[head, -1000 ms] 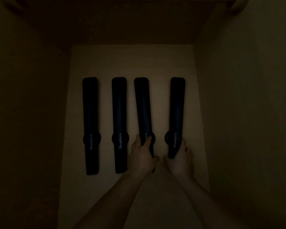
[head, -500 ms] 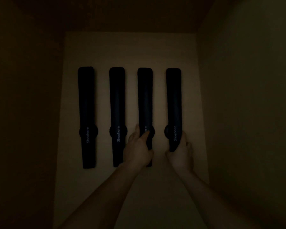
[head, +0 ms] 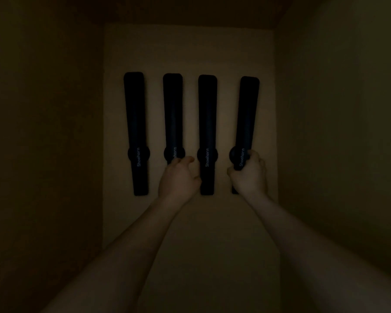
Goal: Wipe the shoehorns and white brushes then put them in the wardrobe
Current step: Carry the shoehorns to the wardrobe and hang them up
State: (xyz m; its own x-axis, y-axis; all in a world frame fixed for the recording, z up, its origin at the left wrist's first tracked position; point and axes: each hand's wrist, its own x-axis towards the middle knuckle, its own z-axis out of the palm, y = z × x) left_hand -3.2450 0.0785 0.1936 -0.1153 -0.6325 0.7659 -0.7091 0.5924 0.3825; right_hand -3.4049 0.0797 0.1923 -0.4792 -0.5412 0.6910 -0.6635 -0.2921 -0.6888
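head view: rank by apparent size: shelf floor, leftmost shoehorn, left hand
1. shelf floor
2. leftmost shoehorn
3. left hand, though it sits nearer the camera, so true size is unsure.

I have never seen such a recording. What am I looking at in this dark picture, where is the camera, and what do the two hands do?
No machine here: a person wears a camera on the head, looking down into a dim wardrobe. Four black shoehorns lie side by side on its pale floor. The right hand grips the rightmost shoehorn, which leans slightly. The left hand rests on the lower part of the second shoehorn; its grip is hard to judge. The first shoehorn and third shoehorn lie untouched.
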